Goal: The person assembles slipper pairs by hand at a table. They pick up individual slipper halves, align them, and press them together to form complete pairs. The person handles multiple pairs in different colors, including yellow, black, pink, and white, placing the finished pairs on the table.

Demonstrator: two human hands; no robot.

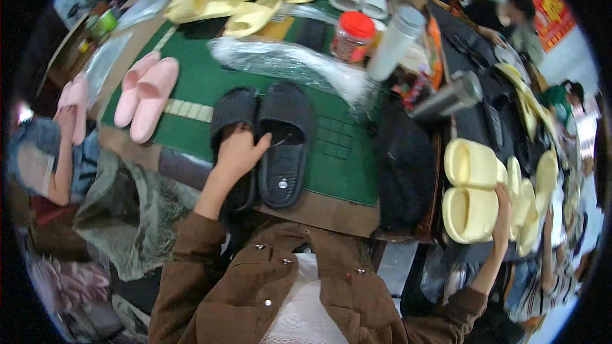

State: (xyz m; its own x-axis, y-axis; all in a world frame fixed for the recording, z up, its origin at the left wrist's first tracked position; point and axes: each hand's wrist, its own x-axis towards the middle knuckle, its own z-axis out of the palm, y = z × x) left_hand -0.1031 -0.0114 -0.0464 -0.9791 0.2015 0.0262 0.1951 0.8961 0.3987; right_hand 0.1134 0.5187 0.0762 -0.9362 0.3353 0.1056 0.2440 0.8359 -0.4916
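Left hand: the left hand [237, 153] lay on the left one of a pair of black rubber slide slippers [264, 143], fingers curled over the strap and into the foot opening, gripping that slipper, probably to hold it flush against its mate.
Right hand: the right hand [502, 211] reached far out to the person's right, fingers pressed on the edge of a pair of pale yellow foam slippers [470, 197]; whether it truly gripped them or only steadied them, I could not tell.
Black pair, place: flat on the green mat of the surface [338, 159], just in front of the person's chest, the two slippers touching side by side.
Black pair, direction: long axis ran away from the person; heels lay near the body, the open toes pointed toward the crumpled clear plastic bag [290, 60] beyond.
Yellow pair, place: off the right edge of the surface, stacked one above the other in the picture, soles facing the camera, beside more yellow slippers.
Nearby: a pair of pink foam slippers [146, 97] lay sole-up at the left, tilted, well apart from the black pair; a red-lidded jar [352, 35] and a grey metal flask [447, 97] stood farther off.
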